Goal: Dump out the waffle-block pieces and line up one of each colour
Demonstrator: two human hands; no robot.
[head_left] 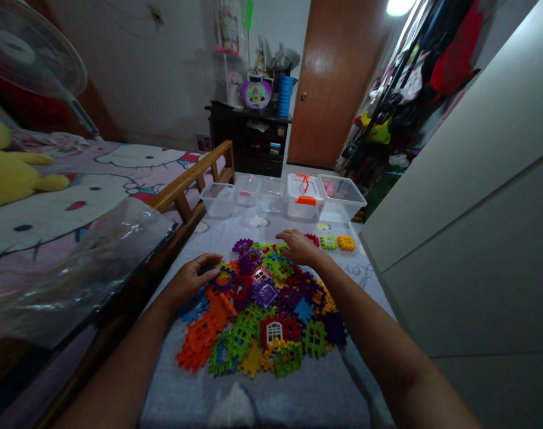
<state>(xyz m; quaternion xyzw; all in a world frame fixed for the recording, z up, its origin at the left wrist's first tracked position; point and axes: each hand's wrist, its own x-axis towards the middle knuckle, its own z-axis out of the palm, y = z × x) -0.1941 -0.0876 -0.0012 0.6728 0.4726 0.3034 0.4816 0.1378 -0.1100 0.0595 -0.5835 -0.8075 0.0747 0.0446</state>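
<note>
A heap of colourful plastic interlocking building pieces (265,293) lies on the cloth-covered surface in front of me. My left hand (194,276) rests at the heap's left edge, thumb and fingers apart, beside a purple and yellow piece (225,277). Over the far right part of the heap is my right hand (298,245), its fingers loosely bent and apart, above green pieces (278,265); I see nothing held in it. Just past it stand a red piece (313,239), partly hidden by the hand, a green piece (329,242) and a yellow piece (346,242) in a row.
Several clear plastic boxes (220,201) line the far end, one with a white lid and orange latches (306,201). A wooden bed rail (195,179) runs along the left, with a clear plastic bag (87,268) near it. Pale cabinet fronts (468,238) flank the right side.
</note>
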